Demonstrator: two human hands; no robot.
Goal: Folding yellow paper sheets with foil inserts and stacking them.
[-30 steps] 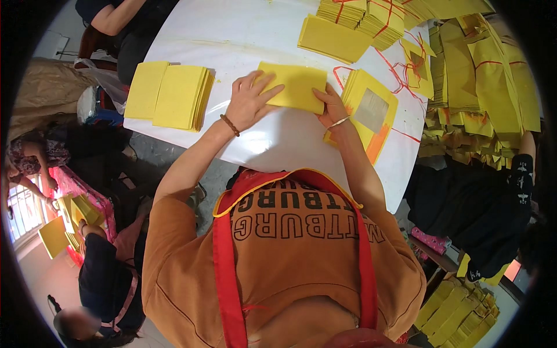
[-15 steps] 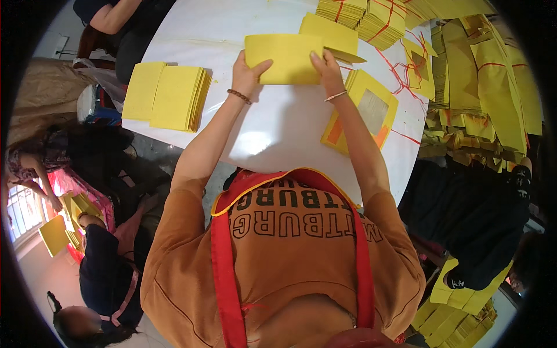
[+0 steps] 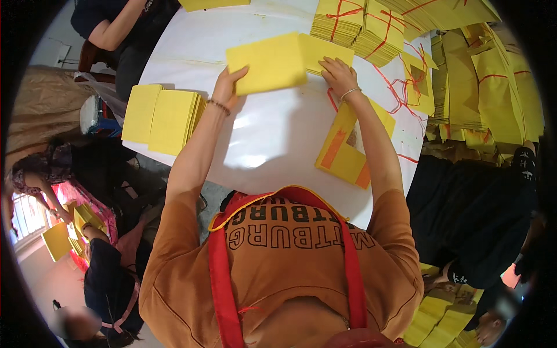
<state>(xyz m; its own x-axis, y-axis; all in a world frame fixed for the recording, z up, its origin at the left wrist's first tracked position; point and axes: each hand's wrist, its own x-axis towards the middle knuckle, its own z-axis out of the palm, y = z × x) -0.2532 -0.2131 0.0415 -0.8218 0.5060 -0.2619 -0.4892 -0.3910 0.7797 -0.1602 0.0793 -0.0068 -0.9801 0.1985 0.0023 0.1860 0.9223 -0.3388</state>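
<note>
Above the white table, a yellow paper packet is held at its left edge by my left hand, thumb on top and fingers underneath. My right hand has let go of that packet. Its fingers are over the near edge of a second yellow packet, partly behind the first; my right thumb is hidden. Close to my right wrist lies a flat yellow box-shaped pack with orange patches and a greyish window, partly under my forearm.
Stacked yellow packets lie at the left of the white table. Bundles tied with red string stand at the far right beside loose red string. More yellow packs are piled right. Other people sit or work nearby.
The first packet has tilted and moved left in my left hand. My right hand has moved off it onto the second packet, which has turned slightly. The whole view has shifted.
</note>
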